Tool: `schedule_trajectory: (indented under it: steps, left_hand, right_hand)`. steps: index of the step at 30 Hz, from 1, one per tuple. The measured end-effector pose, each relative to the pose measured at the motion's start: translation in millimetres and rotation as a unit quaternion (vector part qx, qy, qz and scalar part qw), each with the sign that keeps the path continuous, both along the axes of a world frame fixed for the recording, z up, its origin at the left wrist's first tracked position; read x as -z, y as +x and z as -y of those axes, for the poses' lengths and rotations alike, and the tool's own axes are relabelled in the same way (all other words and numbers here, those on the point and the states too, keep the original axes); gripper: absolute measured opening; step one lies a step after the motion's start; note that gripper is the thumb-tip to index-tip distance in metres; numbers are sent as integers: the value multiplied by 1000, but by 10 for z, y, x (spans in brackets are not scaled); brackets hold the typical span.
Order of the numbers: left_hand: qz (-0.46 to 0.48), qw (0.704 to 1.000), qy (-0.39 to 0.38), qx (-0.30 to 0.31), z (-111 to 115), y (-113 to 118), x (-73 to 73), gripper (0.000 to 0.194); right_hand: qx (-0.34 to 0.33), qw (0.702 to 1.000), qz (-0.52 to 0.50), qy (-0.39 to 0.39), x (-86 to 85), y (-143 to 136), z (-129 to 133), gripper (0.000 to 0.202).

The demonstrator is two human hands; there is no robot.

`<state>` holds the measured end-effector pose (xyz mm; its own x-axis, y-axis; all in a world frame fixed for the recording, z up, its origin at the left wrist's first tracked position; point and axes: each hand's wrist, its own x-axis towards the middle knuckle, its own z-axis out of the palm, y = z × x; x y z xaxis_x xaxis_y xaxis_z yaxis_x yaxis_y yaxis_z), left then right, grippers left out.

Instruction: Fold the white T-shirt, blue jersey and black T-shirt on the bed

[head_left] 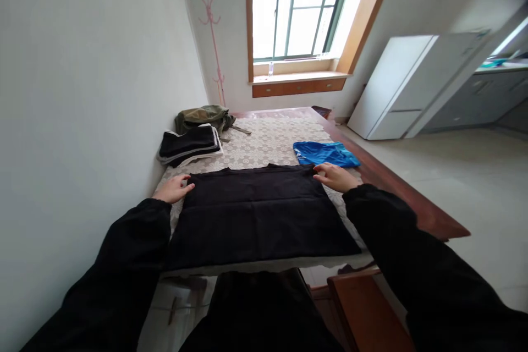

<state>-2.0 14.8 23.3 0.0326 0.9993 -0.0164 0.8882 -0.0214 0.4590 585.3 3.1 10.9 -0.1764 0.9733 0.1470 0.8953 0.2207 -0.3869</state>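
A black shirt [256, 220] lies spread flat in front of me, with a crease running across it and what looks like its neckline at the far edge. At its far left corner, my left hand [172, 189] pinches the cloth between thumb and fingers. My right hand [336, 176] holds the far right corner the same way, close to a folded blue garment [325, 153] in a shiny wrapping. The shirt's near edge reaches the front edge of the table.
A patterned tablecloth [264, 135] covers the wooden table [396, 190]. Folded dark and white cloths [190, 143] and a green backpack [202, 115] sit at the back left by the wall. A wooden stool or chair [367, 308] stands below right. Beyond are a white fridge [396, 88] and a pink coat stand [213, 33].
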Motion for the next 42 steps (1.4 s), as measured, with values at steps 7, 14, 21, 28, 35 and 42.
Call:
schedule_trajectory:
  steps: [7,14,21,28,35,42]
  left_hand:
    - [-27,998,38,-53,-347,-75,323,43]
    - [2,995,19,-99,-658,-178,356,34]
    - [78,988,59,-119,-628,-18,244,32]
    - [202,963,145,-104,-180,71,-93,51]
    - [450,878,139,-84,546,209,-446,57]
    - [555,814,151,-82,1198,288,-667,45]
  right_hand:
    - [108,994,4,6,366,-27,-407,38]
    - [158,987,-34,3,457,14,-540,30]
    - [154,985,-66,27,365,-37,-558,16]
    - [137,978,-105,115,206,-46,-275,24]
    - [110,962,-181,172,41,-13,66,23]
    - [49,939,-321,112,-279,-12,553,51]
